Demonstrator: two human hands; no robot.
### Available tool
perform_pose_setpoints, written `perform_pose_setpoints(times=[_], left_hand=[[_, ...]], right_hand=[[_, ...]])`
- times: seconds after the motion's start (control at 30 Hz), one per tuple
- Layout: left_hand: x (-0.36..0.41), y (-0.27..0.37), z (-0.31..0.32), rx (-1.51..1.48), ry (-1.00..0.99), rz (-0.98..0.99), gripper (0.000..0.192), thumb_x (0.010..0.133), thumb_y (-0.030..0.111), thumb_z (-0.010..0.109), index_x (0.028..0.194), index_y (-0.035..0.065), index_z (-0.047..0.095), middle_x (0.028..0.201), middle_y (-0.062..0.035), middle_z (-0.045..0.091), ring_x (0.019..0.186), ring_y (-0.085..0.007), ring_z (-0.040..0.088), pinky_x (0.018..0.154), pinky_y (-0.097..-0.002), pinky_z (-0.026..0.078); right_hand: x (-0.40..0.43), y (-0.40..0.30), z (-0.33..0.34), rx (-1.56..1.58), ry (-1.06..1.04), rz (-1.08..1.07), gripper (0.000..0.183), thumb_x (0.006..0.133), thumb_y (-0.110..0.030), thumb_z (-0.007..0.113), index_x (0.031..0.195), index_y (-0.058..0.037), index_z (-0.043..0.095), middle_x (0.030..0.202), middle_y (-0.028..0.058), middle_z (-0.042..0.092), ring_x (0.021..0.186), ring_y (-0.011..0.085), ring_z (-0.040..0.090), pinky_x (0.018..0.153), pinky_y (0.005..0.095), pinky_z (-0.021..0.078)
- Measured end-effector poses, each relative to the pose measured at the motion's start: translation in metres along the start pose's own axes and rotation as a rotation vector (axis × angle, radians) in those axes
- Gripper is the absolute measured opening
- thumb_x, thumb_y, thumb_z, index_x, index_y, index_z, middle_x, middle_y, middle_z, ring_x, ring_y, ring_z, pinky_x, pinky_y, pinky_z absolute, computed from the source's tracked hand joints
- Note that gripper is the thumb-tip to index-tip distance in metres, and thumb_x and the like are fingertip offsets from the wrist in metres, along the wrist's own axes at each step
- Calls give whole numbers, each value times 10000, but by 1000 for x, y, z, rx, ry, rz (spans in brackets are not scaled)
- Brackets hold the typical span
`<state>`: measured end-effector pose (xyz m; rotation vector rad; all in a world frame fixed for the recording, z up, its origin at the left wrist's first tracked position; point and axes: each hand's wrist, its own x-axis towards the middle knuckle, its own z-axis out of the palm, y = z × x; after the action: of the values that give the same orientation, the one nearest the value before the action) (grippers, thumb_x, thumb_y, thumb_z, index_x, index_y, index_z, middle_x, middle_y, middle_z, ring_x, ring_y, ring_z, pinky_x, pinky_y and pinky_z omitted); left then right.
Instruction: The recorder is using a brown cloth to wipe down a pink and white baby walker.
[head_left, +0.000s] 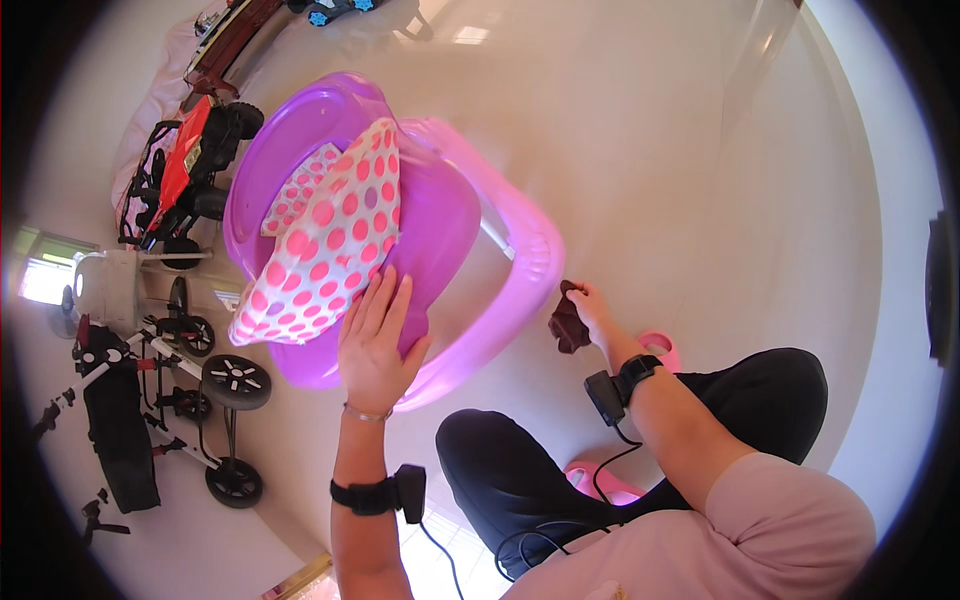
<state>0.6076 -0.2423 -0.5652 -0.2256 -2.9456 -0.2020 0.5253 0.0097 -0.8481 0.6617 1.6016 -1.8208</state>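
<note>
A purple and pink plastic baby walker (442, 232) stands on the floor before me, tilted in this view. Its white fabric seat (330, 240) has pink polka dots and hangs loosely folded across the frame. My left hand (379, 337) lies with fingers extended over the purple tray, fingertips at the lower edge of the fabric. It grips nothing. To the right of the walker's pink base, my right hand (592, 309) pinches a crumpled dark brown cloth (568, 322) above the floor. The underside of the walker is mostly hidden.
A folded stroller (124, 405) with black wheels is at the left. Beyond it sits a red and black toy vehicle (184, 165); another toy with blue wheels (330, 13) is at the top. Pink slippers (607, 484) are by my legs. Cables (442, 551) run from my wrist straps.
</note>
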Motion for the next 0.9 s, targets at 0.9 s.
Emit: perform_pose_setpoints(times=[0.9], left_hand=[[-30,4,0,135,274,-216,447,691,308,720,984,-7,599,947,-152,604,862,-332,573,779,-423,441]], right_hand=[[52,-182,143,-406,-554,-733,197,777,-99,570,932,-58,684,924,110,642,862,260,610,805,358,472]])
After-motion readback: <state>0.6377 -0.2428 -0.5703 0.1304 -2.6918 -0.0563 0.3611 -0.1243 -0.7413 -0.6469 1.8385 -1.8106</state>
